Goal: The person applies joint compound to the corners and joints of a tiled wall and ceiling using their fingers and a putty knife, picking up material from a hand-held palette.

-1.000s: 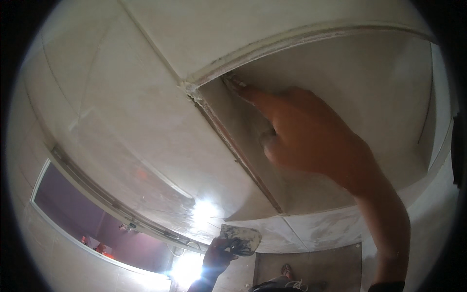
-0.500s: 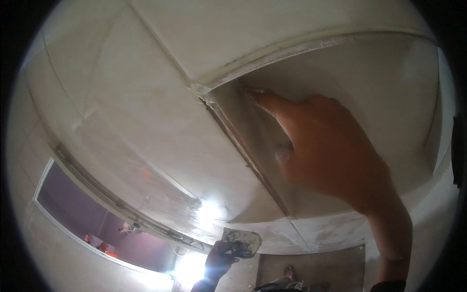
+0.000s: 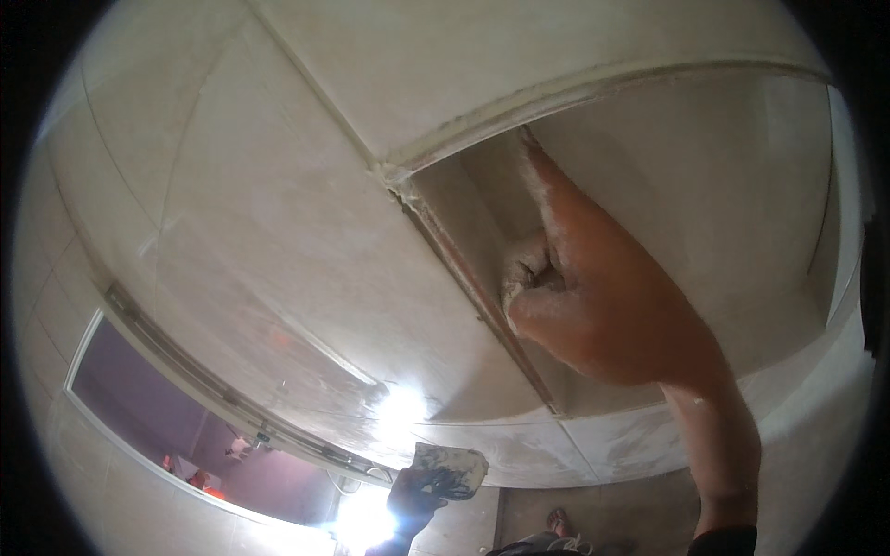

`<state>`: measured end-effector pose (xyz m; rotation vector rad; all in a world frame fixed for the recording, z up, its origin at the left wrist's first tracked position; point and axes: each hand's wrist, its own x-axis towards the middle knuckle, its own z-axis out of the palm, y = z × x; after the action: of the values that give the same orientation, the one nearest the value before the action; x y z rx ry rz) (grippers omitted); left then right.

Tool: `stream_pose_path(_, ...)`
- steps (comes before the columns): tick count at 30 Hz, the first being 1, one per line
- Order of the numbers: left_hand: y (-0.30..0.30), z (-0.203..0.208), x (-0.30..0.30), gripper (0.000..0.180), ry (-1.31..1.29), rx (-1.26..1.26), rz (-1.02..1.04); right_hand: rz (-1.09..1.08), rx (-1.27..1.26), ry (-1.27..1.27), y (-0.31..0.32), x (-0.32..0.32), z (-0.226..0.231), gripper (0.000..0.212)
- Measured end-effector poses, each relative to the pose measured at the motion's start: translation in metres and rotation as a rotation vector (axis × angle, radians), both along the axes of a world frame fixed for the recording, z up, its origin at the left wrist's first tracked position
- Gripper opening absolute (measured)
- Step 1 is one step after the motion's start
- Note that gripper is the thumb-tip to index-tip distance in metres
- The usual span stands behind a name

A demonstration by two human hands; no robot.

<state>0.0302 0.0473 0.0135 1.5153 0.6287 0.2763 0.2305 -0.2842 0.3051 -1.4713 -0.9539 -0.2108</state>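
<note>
My right hand (image 3: 612, 296) reaches into a recessed niche (image 3: 723, 204) in the tiled wall. One finger stretches up to the niche's upper edge, its tip right at that edge. The other fingers are curled and coated with pale paste, apart from the stretched one, and I see no tool in them. Low in the picture, my left hand (image 3: 414, 500) looks dark against a bright light. It grips a flat, roughly rectangular scraper-like piece (image 3: 452, 468) smeared with whitish paste. Its exact kind is not clear.
Light tiles with smeared joints (image 3: 278, 222) surround the niche. At lower left, a white-framed opening or mirror (image 3: 139, 380) shows purple surfaces and small red items. A bright light (image 3: 363, 519) glares beside my left hand. A foot (image 3: 558, 521) shows on the floor.
My right hand's stretched finger has moved rightward and up along the niche's upper edge, and its curled fingers now show. My left hand with the scraper-like piece has shifted slightly left and down.
</note>
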Motion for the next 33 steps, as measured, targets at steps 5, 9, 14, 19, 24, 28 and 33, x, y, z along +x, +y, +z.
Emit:
stream_pose_path(5, 0.034, -0.04, -0.013, 0.04, 0.028, 0.239, 0.017, 0.218, -0.088, 0.015, -0.002, 0.016, 0.005, 0.085)
stream_pose_path(9, 0.052, -0.062, -0.019, 0.04, 0.026, 0.326, 0.08, 0.25, -0.144, 0.008, -0.001, 0.016, 0.005, 0.082)
stream_pose_path(14, 0.05, -0.037, -0.016, 0.04, -0.011, 0.012, 0.024, 0.193, -0.195, -0.058, 0.003, 0.014, 0.012, 0.08)
stream_pose_path(19, 0.004, 0.024, 0.0, 0.039, 0.0, -0.22, 0.097, 0.173, -0.244, -0.056, 0.008, 0.003, 0.024, 0.079)
stream_pose_path(24, 0.009, 0.028, -0.007, 0.037, -0.045, -0.228, 0.01, 0.013, -0.378, -0.191, 0.007, 0.0, 0.023, 0.075)
stream_pose_path(28, 0.022, 0.019, -0.015, 0.05, 0.022, -0.059, -0.069, -0.295, -0.347, -0.542, 0.013, 0.004, 0.018, 0.069)
stream_pose_path(33, 0.019, 0.014, -0.008, 0.041, 0.027, -0.011, -0.039, -0.424, -0.62, -0.513, 0.008, -0.013, 0.018, 0.064)
